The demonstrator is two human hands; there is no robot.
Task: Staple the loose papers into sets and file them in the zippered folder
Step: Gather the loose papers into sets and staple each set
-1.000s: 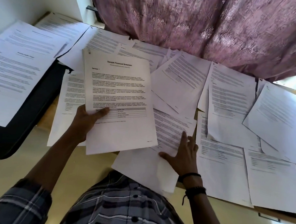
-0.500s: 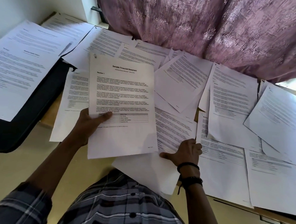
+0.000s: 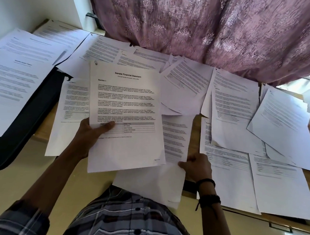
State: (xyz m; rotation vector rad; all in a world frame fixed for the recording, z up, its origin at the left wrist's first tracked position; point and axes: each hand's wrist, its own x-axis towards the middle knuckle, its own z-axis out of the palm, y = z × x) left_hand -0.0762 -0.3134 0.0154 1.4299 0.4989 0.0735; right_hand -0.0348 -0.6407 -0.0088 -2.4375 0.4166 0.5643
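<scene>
My left hand [image 3: 90,134] grips a stapled set headed "Sample Financial Statement" [image 3: 125,148], thumb on its lower left, held above the table; a staple shows at its top left corner. My right hand [image 3: 196,167] is closed on the edge of a loose printed sheet [image 3: 174,136] that lies just right of the held set. Several more loose papers [image 3: 232,107] cover the wooden table [image 3: 195,129]. The black zippered folder [image 3: 23,113] lies open at the left with printed pages [image 3: 17,76] resting on it. No stapler is visible.
A pink patterned curtain [image 3: 210,30] hangs along the table's far side. A white wall and frame [image 3: 39,5] stand at the back left. One sheet [image 3: 152,184] overhangs the near table edge above my checked shirt. Yellowish floor [image 3: 19,181] shows below.
My right hand went from lying flat on the sheet to curling and pinching its edge, shifting slightly right. The left hand kept the stapled set nearly still.
</scene>
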